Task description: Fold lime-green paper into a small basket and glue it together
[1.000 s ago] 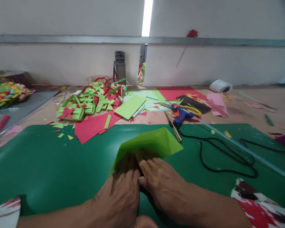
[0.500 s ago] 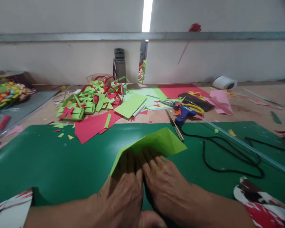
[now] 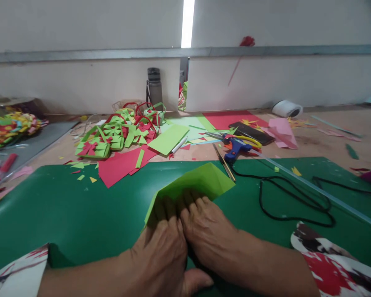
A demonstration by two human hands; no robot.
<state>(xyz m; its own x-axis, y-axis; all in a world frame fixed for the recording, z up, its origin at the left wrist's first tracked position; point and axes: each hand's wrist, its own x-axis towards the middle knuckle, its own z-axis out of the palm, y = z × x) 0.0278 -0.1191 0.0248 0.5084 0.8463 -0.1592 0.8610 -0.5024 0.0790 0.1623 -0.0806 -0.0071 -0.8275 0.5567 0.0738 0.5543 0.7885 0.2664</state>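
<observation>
A bright lime-green sheet of folded paper stands partly raised on a glossy dark-green mat, around the mat's middle, its upper edge just short of the mat's far edge. Its right end tapers to a point; its left side slopes down toward the near edge. The left hand and the right hand lie side by side, touching, backs upward, with the fingers reaching in under the raised paper. The fingertips are in its shadow, so I cannot tell whether either hand pinches the sheet or only presses on it. The left thumb sticks out to the right, away from the paper.

Overlapping red paper sheets cross the mat's far edge left of centre, a narrow light-green paper strip on top. A slim gold-coloured pen-like tool crosses the same edge right of centre, beside a blue glue gun. A thin black cord loops over the mat's right part. Near the tabletop's far edge, left of centre, are small lime-green paper bags with red bows and a dark grey bottle; a white roll lies along that edge, to the right.
</observation>
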